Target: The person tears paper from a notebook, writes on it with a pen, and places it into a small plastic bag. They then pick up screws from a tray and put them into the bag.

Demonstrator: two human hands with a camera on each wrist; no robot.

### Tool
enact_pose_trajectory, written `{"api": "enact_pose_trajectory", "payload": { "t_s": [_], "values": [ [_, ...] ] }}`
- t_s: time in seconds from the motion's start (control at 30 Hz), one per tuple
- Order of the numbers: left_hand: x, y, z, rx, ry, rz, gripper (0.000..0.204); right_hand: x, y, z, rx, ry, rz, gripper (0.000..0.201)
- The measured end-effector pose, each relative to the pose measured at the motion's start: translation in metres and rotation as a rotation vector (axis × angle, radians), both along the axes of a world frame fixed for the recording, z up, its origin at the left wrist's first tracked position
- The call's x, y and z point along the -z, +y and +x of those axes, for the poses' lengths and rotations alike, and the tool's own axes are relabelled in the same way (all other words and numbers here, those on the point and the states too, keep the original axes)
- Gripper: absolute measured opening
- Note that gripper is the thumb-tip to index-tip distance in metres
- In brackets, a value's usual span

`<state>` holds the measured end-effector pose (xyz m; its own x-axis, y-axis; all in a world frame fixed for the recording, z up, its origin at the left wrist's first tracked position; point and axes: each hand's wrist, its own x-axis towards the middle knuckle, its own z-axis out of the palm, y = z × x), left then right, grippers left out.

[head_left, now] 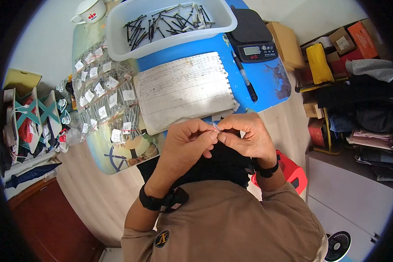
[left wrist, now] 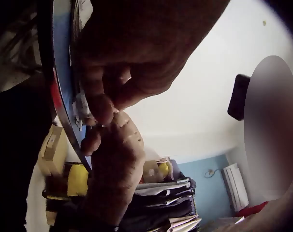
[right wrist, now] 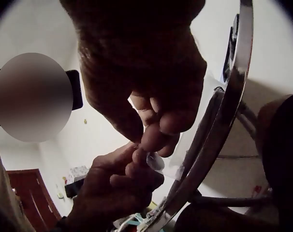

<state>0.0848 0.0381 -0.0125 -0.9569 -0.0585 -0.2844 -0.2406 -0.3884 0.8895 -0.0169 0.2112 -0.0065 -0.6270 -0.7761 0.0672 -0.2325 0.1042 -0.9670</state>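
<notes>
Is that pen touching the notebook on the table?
Apart. The head view shows it: a strip of blue tabletop is visible all along between the pen and the notebook.

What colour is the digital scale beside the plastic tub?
The scale is black, with a pale grey display; clearest in the head view.

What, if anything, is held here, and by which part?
Left hand and right hand pinch a small, clear plastic piece; the exact part is unclear.
</notes>
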Motion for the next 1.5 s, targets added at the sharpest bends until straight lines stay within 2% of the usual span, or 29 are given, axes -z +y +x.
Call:
{"api": "enact_pose_trajectory", "payload": {
  "t_s": [0.07, 0.1, 0.17, 0.2, 0.27, 0.3, 0.37, 0.4, 0.47, 0.5, 0.57, 0.7, 0.77, 0.9, 0.97, 1.2, 1.27, 1.3, 1.37, 1.4, 1.47, 1.5],
  "values": [
    [0.0, 0.002, 0.001, -0.01, -0.001, -0.185, 0.014, 0.009, 0.0, 0.001, -0.001, 0.151, 0.028, 0.007],
    [0.001, 0.002, 0.001, -0.009, 0.0, -0.185, 0.014, 0.011, 0.0, 0.003, -0.001, 0.151, 0.028, 0.007],
    [0.002, 0.003, 0.002, -0.006, 0.049, -0.46, 0.011, 0.013, 0.001, 0.007, 0.037, 0.17, 0.102, 0.008],
    [0.003, 0.004, 0.002, -0.006, 0.05, -0.46, 0.011, 0.01, 0.001, 0.009, 0.037, 0.171, 0.101, 0.008],
    [0.007, 0.006, 0.001, -0.079, 0.148, -0.609, 0.007, 0.004, 0.0, 0.014, 0.143, -0.051, 0.124, 0.007],
    [0.008, 0.006, 0.0, -0.078, 0.149, -0.61, 0.007, 0.005, 0.001, 0.015, 0.144, -0.051, 0.123, 0.007],
    [0.01, 0.006, -0.003, -0.157, 0.291, -0.931, 0.009, 0.009, 0.003, 0.017, 0.222, -0.108, 0.058, 0.006],
    [0.009, 0.007, -0.003, -0.156, 0.292, -0.932, 0.009, 0.01, 0.004, 0.018, 0.223, -0.108, 0.057, 0.006],
    [0.006, 0.009, -0.005, -0.162, 0.34, -1.105, 0.01, 0.011, 0.004, 0.019, 0.228, -0.078, 0.089, 0.007],
    [0.005, 0.01, -0.006, -0.161, 0.34, -1.105, 0.01, 0.011, 0.004, 0.019, 0.229, -0.078, 0.088, 0.007],
    [0.004, 0.012, -0.006, -0.171, 0.349, -1.077, 0.009, 0.011, 0.003, 0.017, 0.124, 0.073, -0.028, 0.011],
    [0.001, 0.015, -0.005, -0.149, 0.307, -0.913, 0.007, 0.018, 0.009, 0.011, 0.072, 0.012, -0.003, 0.015],
    [0.003, 0.016, -0.002, -0.053, 0.24, -0.83, 0.008, 0.02, 0.014, 0.007, -0.065, -0.03, 0.05, 0.018],
    [0.004, 0.013, 0.001, 0.058, 0.251, -0.879, 0.006, 0.026, 0.019, 0.005, -0.164, -0.091, 0.105, 0.018],
    [0.0, 0.012, 0.002, 0.151, 0.229, -0.873, 0.007, 0.04, 0.022, 0.006, -0.212, -0.268, -0.04, 0.016],
    [0.003, 0.011, 0.006, 0.252, 0.233, -0.949, 0.004, 0.039, 0.026, 0.009, -0.294, -0.301, 0.057, 0.014],
    [0.006, 0.011, 0.007, 0.269, 0.218, -1.011, 0.006, 0.034, 0.024, 0.013, -0.23, 0.036, 0.172, 0.011],
    [0.006, 0.011, 0.007, 0.267, 0.214, -1.009, 0.006, 0.03, 0.021, 0.017, -0.233, 0.034, 0.174, 0.011],
    [0.006, 0.014, 0.008, 0.269, 0.159, -1.07, 0.008, 0.023, 0.013, 0.026, -0.064, 0.375, 0.249, 0.01],
    [0.006, 0.015, 0.008, 0.268, 0.157, -1.067, 0.008, 0.019, 0.009, 0.03, -0.066, 0.374, 0.252, 0.01],
    [0.005, 0.018, 0.007, 0.264, 0.134, -1.11, 0.012, 0.015, 0.003, 0.038, 0.17, 0.541, 0.349, 0.013],
    [0.004, 0.019, 0.007, 0.262, 0.133, -1.108, 0.012, 0.014, 0.004, 0.04, 0.167, 0.541, 0.351, 0.013]
  ]
}}
